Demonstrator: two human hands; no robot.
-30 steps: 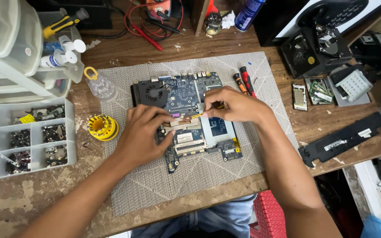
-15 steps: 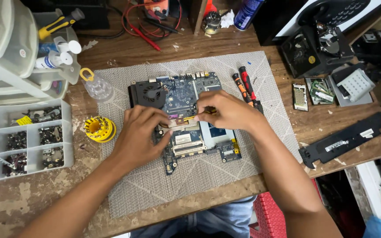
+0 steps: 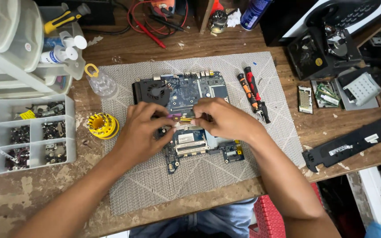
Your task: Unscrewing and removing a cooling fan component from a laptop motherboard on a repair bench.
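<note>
A blue laptop motherboard [image 3: 195,90] with a black cooling fan [image 3: 155,92] at its left lies on a grey woven mat [image 3: 199,176]. My left hand [image 3: 140,132] and my right hand [image 3: 223,119] meet over the board's middle. Both pinch the ends of a thin copper-coloured strip [image 3: 182,119] with a purple patch, held just above the board. The hands hide the board's centre.
Two screwdrivers [image 3: 252,90], orange and red, lie on the mat to the right. A yellow bit holder [image 3: 103,125] and a small clear bottle [image 3: 100,81] sit at the left. A compartment tray of screws [image 3: 27,132] stands far left. Black plastic parts [image 3: 349,143] and memory modules [image 3: 327,93] lie right.
The view has shifted slightly. Both hands stay over the board's middle, with the right hand drawn a little closer to the left hand.
</note>
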